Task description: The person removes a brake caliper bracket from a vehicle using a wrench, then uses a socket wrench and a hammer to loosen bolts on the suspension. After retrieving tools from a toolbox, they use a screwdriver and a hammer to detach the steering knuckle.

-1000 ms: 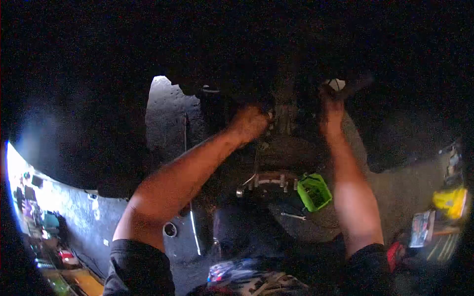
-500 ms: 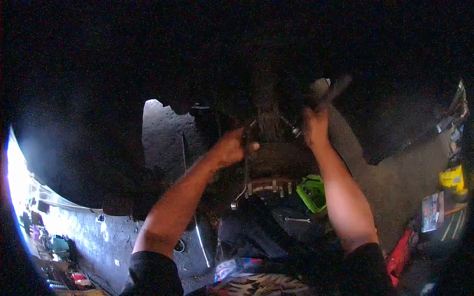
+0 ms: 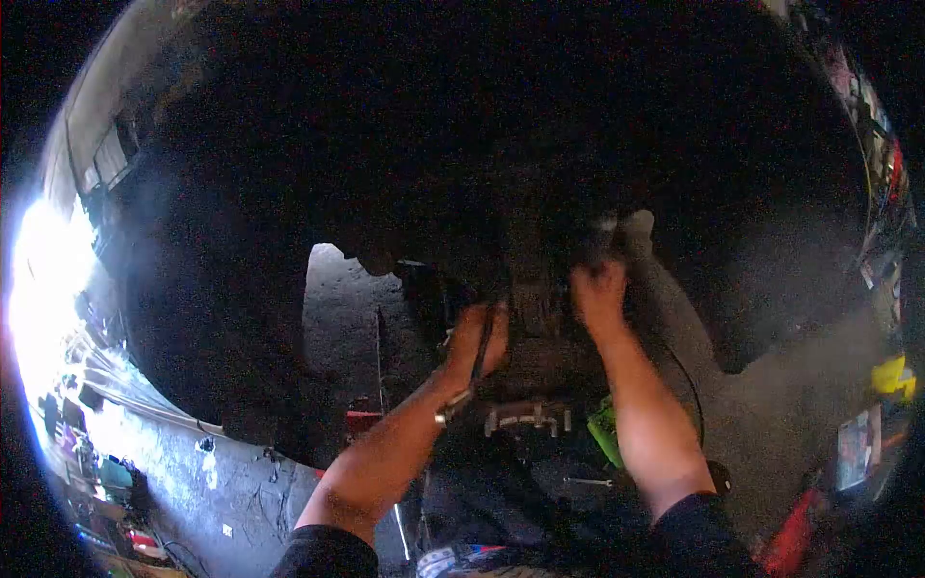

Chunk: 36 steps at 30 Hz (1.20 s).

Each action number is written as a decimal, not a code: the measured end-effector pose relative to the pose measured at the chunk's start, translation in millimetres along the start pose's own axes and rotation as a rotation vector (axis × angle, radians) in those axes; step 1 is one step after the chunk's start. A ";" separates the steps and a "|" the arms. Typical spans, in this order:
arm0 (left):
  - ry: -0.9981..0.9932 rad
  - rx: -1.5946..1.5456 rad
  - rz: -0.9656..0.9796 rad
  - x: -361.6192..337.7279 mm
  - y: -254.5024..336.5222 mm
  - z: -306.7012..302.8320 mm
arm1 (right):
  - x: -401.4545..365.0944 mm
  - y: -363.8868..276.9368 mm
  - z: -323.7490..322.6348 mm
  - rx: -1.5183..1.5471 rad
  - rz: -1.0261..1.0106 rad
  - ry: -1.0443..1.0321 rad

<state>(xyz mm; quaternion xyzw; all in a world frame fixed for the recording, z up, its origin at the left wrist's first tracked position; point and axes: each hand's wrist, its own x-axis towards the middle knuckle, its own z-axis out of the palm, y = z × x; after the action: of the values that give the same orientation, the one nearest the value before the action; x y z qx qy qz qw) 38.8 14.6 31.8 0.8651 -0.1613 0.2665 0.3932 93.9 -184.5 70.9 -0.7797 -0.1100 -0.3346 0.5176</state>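
My left hand (image 3: 479, 337) is at the dark underside of a vehicle, fingers closed around a long wrench (image 3: 447, 415) whose shiny ring end points down towards my forearm. To the right, my right hand (image 3: 602, 294) reaches up beside a dark central part; its fingers are curled and blurred. What it grips, near a pale smeared shape above the fingers, I cannot make out. Below and between my hands is a hub (image 3: 528, 420) with several metal studs. A small combination wrench (image 3: 588, 481) lies lower down, near a bright green tray (image 3: 604, 433) partly hidden by my right forearm.
Dark bodywork surrounds my arms above and at both sides. A long thin rod (image 3: 400, 530) stands left of my left forearm. At the right are a yellow object (image 3: 893, 378), a box (image 3: 857, 448) and a red object (image 3: 792, 539). Strong daylight enters at the left.
The view has tilted up, so everything sits lower. The wrench's ring end has shifted left, over my left forearm. My right hand remains raised, and the ratchet-like tool beside it no longer shows clearly.
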 end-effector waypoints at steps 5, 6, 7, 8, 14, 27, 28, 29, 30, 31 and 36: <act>-0.017 -0.093 -0.007 -2.1 25.2 -14.4 | 2.9 1.2 6.9 0.063 0.098 -0.071; -0.061 -0.079 -0.028 -6.6 17.0 -10.2 | -1.1 10.1 10.9 0.072 0.075 -0.006; -0.106 -0.064 -0.048 -11.3 8.3 -5.6 | -2.7 16.9 18.6 0.082 0.048 0.062; -0.113 -0.042 -0.091 -8.2 -0.7 -0.3 | -2.6 24.2 18.5 0.105 0.007 0.056; -0.462 -0.193 -0.498 20.4 -12.2 -19.5 | -12.1 -48.5 -29.9 0.223 -0.071 -0.126; -0.310 0.585 -0.115 33.1 9.6 -4.5 | -35.1 -104.1 -72.6 0.109 -0.399 -0.445; -0.357 0.675 -0.041 37.0 3.3 -4.7 | -19.9 -125.2 -67.2 0.068 -0.171 -0.448; -0.373 0.635 -0.061 40.3 2.3 -5.4 | -5.1 -137.3 -61.8 0.028 0.062 -0.449; -0.309 0.624 -0.008 40.7 -3.2 -3.6 | 14.7 -117.3 -41.0 0.038 0.111 -0.294; -0.246 0.614 0.044 41.1 -8.6 -1.8 | 18.3 -109.2 -30.7 0.027 0.124 -0.180; -0.292 0.351 -0.113 43.4 -23.3 6.5 | -46.6 -102.9 -48.8 0.077 -0.386 -0.265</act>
<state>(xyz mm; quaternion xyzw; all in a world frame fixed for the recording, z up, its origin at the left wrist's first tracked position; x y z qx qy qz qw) 87.3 21.4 39.9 0.9572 -0.1188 0.1402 0.2235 -14.4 -174.1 128.5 -0.7611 -0.3367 -0.3177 0.4543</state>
